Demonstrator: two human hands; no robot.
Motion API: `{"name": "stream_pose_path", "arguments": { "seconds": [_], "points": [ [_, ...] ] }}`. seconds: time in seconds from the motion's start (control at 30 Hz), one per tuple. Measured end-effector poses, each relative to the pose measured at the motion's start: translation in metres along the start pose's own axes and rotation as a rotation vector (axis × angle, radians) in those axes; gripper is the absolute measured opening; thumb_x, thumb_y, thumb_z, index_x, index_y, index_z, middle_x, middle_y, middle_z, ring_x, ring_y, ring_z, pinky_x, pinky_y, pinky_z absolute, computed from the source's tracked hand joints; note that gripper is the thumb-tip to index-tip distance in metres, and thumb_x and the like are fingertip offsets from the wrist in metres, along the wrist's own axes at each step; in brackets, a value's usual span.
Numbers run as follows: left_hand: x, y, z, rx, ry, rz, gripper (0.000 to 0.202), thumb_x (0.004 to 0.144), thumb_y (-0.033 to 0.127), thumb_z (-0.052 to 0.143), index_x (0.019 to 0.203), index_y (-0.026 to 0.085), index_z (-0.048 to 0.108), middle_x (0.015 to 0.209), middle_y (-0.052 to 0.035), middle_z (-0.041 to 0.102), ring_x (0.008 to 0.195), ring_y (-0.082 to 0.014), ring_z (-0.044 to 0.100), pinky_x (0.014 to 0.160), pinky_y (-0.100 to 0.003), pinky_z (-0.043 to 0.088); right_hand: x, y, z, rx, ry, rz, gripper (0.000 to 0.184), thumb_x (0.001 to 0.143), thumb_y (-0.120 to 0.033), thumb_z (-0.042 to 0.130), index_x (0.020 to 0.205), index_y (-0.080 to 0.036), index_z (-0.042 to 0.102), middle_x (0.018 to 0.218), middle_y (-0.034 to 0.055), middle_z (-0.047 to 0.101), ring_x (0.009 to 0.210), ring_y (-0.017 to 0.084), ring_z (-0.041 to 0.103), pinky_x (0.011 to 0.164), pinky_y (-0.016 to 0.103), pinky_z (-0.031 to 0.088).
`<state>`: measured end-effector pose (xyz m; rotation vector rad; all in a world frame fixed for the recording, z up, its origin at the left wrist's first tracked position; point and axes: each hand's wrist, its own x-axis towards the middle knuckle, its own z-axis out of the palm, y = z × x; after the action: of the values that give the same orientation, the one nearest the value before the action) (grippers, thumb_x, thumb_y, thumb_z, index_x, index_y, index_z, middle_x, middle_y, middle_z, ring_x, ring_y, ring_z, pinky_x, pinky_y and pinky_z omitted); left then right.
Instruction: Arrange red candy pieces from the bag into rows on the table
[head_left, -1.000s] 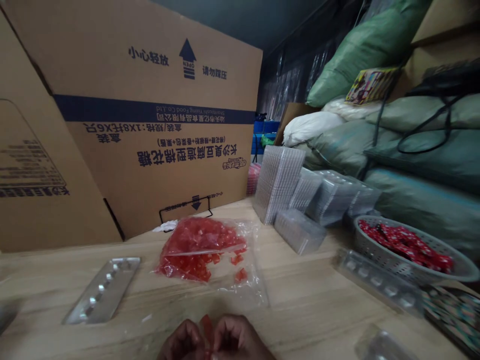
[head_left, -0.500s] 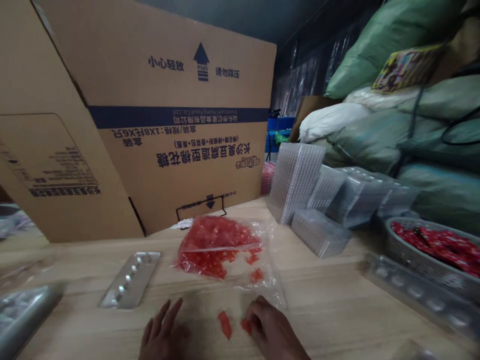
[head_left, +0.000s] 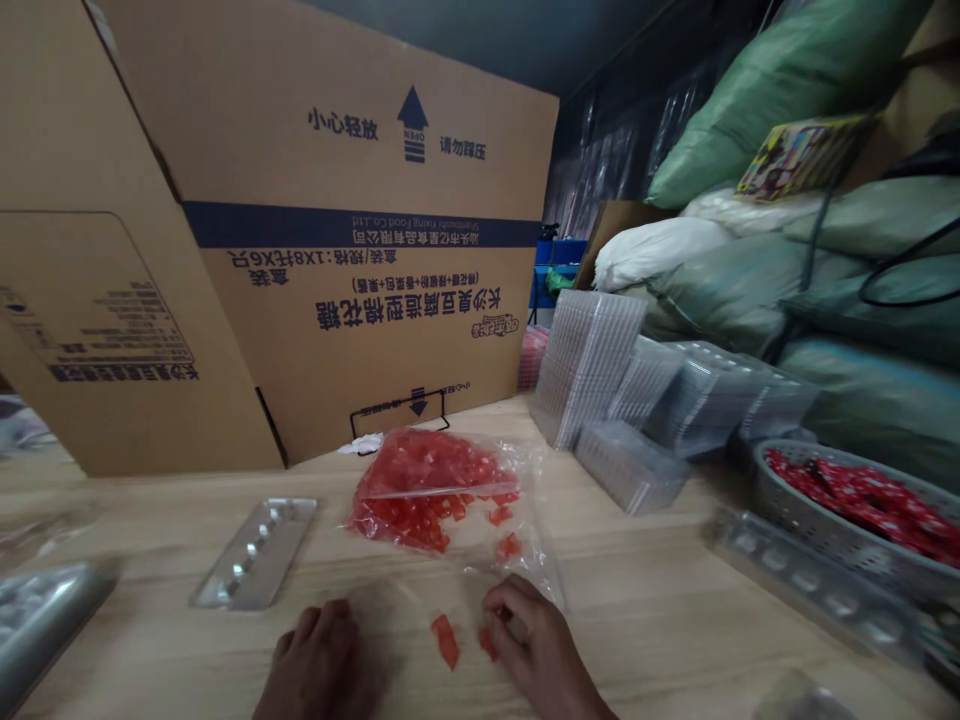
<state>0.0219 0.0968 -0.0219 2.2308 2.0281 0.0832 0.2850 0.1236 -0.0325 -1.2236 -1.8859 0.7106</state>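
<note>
Head view: both hands rest low on the wooden tabletop, near the bottom edge. The left hand lies knuckles up with its fingers curled under; whether its grip is closed on anything cannot be told. The right hand has its fingertips pinched on a small red piece against the tabletop. A second red piece lies loose between the two hands, touching neither.

Just beyond the hands a clear bag of red pieces lies flat, a few pieces spilling toward its open near end by the right hand. To the left of the bag lies a blister tray. A large cardboard box stands behind. Stacks of clear trays sit at the right rear, and a basket of red items is at the far right, with green sacks piled behind it.
</note>
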Motion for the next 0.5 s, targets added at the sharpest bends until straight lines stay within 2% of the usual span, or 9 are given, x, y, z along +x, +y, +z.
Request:
{"name": "stream_pose_path", "arguments": {
  "seconds": [0.07, 0.13, 0.23, 0.3, 0.4, 0.5],
  "points": [
    [0.002, 0.002, -0.008, 0.031, -0.124, -0.015, 0.031, 0.086, 0.022, 0.038, 0.098, 0.021, 0.067, 0.11, -0.0139, 0.068, 0.1, -0.0289, 0.063, 0.083, -0.043, 0.046, 0.0, -0.001, 0.0, 0.016, -0.002, -0.009, 0.016, 0.085, -0.013, 0.046, 0.074, -0.019, 0.057, 0.074, 0.0023, 0.058, 0.072, 0.016, 0.057, 0.066, 0.025, 0.042],
    [0.008, -0.002, -0.015, 0.04, -0.166, -0.04, 0.035, 0.084, 0.019, 0.04, 0.11, 0.019, 0.063, 0.113, -0.0155, 0.067, 0.103, -0.029, 0.063, 0.085, -0.044, 0.046, 0.001, -0.003, -0.001, -0.015, -0.023, -0.034, 0.016, 0.084, -0.012, 0.047, 0.075, -0.019, 0.057, 0.075, 0.0026, 0.059, 0.073, 0.017, 0.057, 0.067, 0.026, 0.042],
    [0.02, -0.011, -0.021, 0.076, -0.026, 0.031, 0.045, 0.068, 0.02, 0.059, 0.113, 0.02, 0.063, 0.134, -0.0157, 0.056, 0.124, -0.034, 0.05, 0.1, -0.049, 0.037, 0.002, -0.006, -0.005, -0.076, -0.042, -0.042, 0.017, 0.083, -0.011, 0.047, 0.074, -0.019, 0.058, 0.074, 0.0033, 0.06, 0.075, 0.018, 0.058, 0.068, 0.027, 0.042],
    [0.027, -0.014, -0.021, 0.069, 0.015, 0.129, 0.042, 0.062, 0.018, 0.062, 0.104, 0.021, 0.066, 0.133, -0.0142, 0.057, 0.126, -0.0345, 0.047, 0.105, -0.05, 0.033, 0.004, -0.007, -0.012, -0.1, -0.025, -0.024, 0.018, 0.084, -0.012, 0.046, 0.075, -0.019, 0.059, 0.074, 0.0039, 0.06, 0.075, 0.019, 0.058, 0.068, 0.028, 0.042],
    [0.03, -0.007, -0.018, 0.044, -0.041, 0.125, 0.028, 0.071, 0.03, 0.059, 0.096, 0.018, 0.067, 0.114, -0.0158, 0.067, 0.11, -0.0331, 0.057, 0.098, -0.047, 0.041, 0.005, -0.007, -0.023, -0.08, -0.003, 0.043, 0.018, 0.084, -0.012, 0.046, 0.076, -0.018, 0.062, 0.075, 0.004, 0.061, 0.073, 0.018, 0.058, 0.067, 0.027, 0.043],
    [0.021, 0.008, -0.015, 0.06, -0.023, 0.014, 0.047, 0.082, 0.044, 0.049, 0.11, 0.01, 0.062, 0.112, -0.0192, 0.067, 0.105, -0.0349, 0.059, 0.088, -0.047, 0.046, 0.004, -0.005, -0.026, 0.019, -0.111, 0.099, 0.013, 0.076, -0.009, 0.054, 0.075, -0.018, 0.063, 0.079, 0.0025, 0.062, 0.074, 0.015, 0.059, 0.068, 0.023, 0.044]
  ]
}}
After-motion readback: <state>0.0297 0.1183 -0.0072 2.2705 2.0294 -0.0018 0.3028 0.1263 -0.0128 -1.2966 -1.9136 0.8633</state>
